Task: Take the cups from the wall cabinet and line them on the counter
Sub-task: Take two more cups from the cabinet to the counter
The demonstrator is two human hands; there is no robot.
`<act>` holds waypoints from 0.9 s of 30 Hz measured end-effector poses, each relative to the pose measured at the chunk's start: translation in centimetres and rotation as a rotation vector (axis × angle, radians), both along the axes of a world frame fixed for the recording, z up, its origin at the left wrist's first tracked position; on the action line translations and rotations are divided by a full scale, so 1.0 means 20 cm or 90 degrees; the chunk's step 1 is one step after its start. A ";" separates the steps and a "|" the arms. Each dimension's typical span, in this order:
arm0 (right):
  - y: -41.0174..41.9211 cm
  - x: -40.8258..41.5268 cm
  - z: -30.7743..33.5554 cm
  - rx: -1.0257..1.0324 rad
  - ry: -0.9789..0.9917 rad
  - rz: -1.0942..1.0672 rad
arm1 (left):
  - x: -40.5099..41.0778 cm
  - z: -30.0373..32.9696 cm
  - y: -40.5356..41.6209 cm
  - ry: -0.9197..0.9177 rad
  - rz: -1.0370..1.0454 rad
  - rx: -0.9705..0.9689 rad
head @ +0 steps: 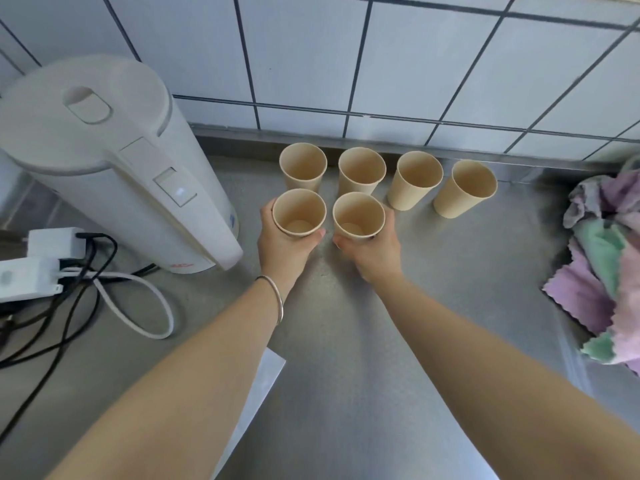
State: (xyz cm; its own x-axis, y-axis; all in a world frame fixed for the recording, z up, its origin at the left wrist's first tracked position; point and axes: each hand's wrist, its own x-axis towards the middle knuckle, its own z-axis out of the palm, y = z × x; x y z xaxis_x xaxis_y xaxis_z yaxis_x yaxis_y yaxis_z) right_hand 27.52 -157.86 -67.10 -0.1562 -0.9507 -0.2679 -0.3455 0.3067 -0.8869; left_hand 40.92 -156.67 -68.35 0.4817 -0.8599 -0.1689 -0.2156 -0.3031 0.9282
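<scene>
Cups stood in two ranks on the steel surface (450,271): four of them lined along the back edge near the tiled wall (415,64), and two more nearer the person, one in each hand. The left hand (285,242) was wrapped around the left front cup (299,212), thumb across its near side; the right hand (372,249) was closed likewise on the right front cup (358,216). Whether the bases of those two already touched the surface could not be told, since the hands hid them.

The back row ran from the far-left cup (303,164) through the second cup (362,169) and third cup (419,178) to the far-right cup (465,187), each just beside its neighbour and none touching.

To do the step well, both cups should probably be set down flat and upright, directly before the first two of the back row, with the same gap between them, and let go without squeezing, because thin paper walls would likely buckle or tip under a sideways drag. The white kettle (114,161) stood close on the left, so that wrist had little room; the cloths (609,258) lay well apart on the right.
</scene>
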 end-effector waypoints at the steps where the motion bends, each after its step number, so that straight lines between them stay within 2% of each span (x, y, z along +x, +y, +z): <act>1: 0.00 0.00 -0.01 -0.003 -0.003 -0.003 | 0.00 0.00 0.00 -0.003 -0.001 -0.001; 7: 0.01 0.01 -0.04 0.001 0.018 -0.016 | 0.01 -0.05 0.00 -0.012 -0.021 -0.017; 12: 0.09 -0.02 -0.05 0.038 0.117 -0.068 | 0.02 -0.08 0.09 -0.062 -0.038 0.037; 15: 0.14 -0.02 -0.03 0.114 0.084 -0.146 | 0.01 -0.05 0.14 -0.097 -0.026 0.070; 19: 0.25 -0.05 0.04 0.157 0.056 -0.162 | -0.03 0.05 0.25 -0.072 0.057 0.119; 22: 0.38 -0.09 0.10 0.152 0.051 -0.192 | -0.09 0.12 0.35 -0.054 -0.054 0.145; 27: 0.65 -0.23 0.22 0.094 0.015 -0.323 | -0.31 0.26 0.50 -0.069 -0.314 0.103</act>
